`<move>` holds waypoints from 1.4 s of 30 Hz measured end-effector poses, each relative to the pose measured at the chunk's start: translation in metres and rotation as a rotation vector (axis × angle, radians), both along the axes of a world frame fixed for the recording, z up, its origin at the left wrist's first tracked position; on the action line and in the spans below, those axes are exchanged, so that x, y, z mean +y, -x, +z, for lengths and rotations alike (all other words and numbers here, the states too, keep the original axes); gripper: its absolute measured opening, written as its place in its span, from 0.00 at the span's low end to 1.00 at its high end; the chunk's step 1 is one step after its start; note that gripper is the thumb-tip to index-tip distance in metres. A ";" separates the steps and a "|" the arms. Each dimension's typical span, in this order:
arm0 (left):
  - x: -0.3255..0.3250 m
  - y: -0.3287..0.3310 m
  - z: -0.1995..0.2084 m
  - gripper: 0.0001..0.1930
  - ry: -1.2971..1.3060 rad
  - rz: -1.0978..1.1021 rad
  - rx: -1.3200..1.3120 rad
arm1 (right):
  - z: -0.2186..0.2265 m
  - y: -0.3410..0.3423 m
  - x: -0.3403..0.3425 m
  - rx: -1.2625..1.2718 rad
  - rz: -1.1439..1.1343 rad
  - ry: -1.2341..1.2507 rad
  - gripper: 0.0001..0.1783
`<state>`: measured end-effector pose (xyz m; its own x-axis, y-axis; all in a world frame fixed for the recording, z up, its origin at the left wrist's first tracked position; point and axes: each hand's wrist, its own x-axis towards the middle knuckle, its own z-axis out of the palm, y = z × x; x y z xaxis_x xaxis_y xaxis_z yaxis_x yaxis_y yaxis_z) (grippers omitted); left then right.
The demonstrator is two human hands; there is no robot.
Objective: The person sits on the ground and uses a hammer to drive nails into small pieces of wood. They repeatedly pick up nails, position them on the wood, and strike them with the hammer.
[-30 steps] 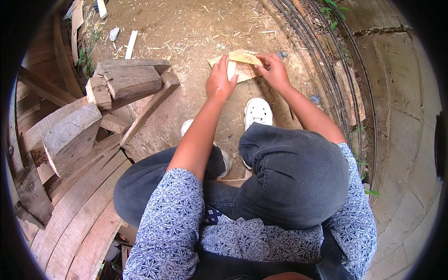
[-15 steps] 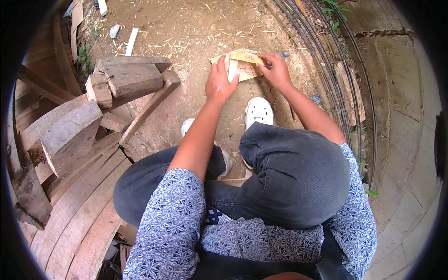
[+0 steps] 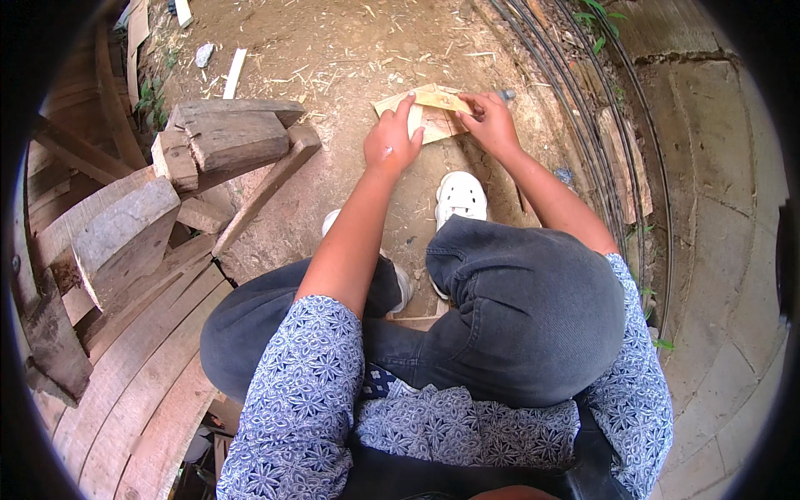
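Two bare hands were set over one flat wooden board [image 3: 442, 130] on the dirt ground [image 3: 367, 37], just beyond two white shoes [image 3: 461, 198]. One yellow strip [image 3: 446, 102], raised over the board's far edge, appeared to be pinched at its right end by the right hand [image 3: 493, 127]. Thumb and forefinger of the left hand [image 3: 392, 143] were parted at the board's left edge; whether anything was gripped there could not be told. By judgement, the yellow strip could be cracked by too sharp a bend, or the board made to slide by uneven pressure. Two loose pale strips [image 3: 235, 75] were counted toward the ground's far left corner.
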<state>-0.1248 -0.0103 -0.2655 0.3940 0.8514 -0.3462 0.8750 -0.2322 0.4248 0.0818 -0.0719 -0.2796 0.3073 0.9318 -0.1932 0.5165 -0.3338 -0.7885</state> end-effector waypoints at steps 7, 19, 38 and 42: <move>-0.006 0.001 -0.020 0.40 -0.003 0.321 -0.203 | -0.010 -0.002 -0.006 0.015 -0.045 -0.029 0.22; -0.006 0.005 -0.018 0.37 0.136 0.404 -0.239 | -0.018 0.013 -0.016 -0.063 -0.027 0.103 0.28; -0.009 0.020 -0.022 0.35 0.101 0.431 -0.231 | -0.013 0.028 -0.017 -0.051 0.024 0.140 0.30; -0.010 0.021 -0.020 0.33 0.104 0.441 -0.255 | -0.015 0.032 -0.020 -0.019 0.021 0.135 0.30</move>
